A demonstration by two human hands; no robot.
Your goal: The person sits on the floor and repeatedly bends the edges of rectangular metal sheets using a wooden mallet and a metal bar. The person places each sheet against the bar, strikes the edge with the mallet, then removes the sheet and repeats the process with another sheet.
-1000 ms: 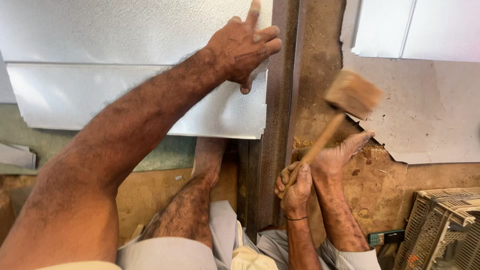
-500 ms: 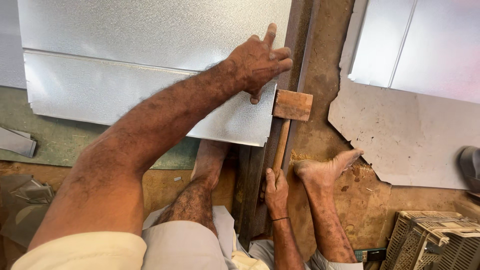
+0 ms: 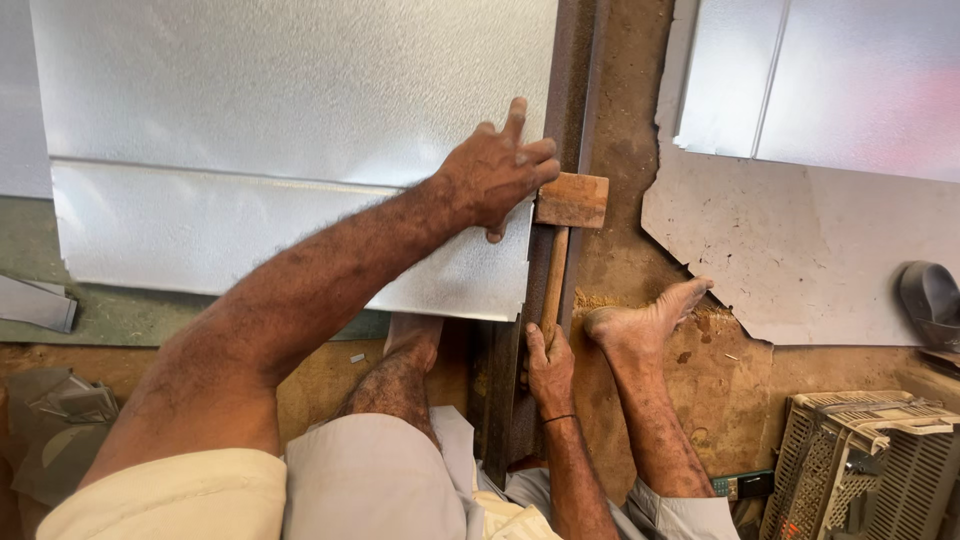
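My left hand (image 3: pixel 497 168) presses flat on a textured sheet of metal (image 3: pixel 290 110), close to its right edge, fingers spread. My right hand (image 3: pixel 549 362) grips the handle of a wooden mallet (image 3: pixel 568 215). The mallet's head rests on the dark steel rail (image 3: pixel 572 90) that runs along the sheet's edge, right beside my left fingertips. My bare left foot (image 3: pixel 412 338) sits under the sheet's near edge, and my bare right foot (image 3: pixel 640 320) is planted on the floor to the right of the rail.
More sheet metal (image 3: pixel 830 80) lies at the upper right on a pale board (image 3: pixel 820 260). A plastic crate (image 3: pixel 865 465) stands at the lower right, a dark sandal (image 3: pixel 930 295) at the right edge. Metal offcuts (image 3: pixel 35 302) lie at the left.
The mallet came down from a raised position at the right onto the rail beside my left hand. My left hand stayed pressed on the sheet.
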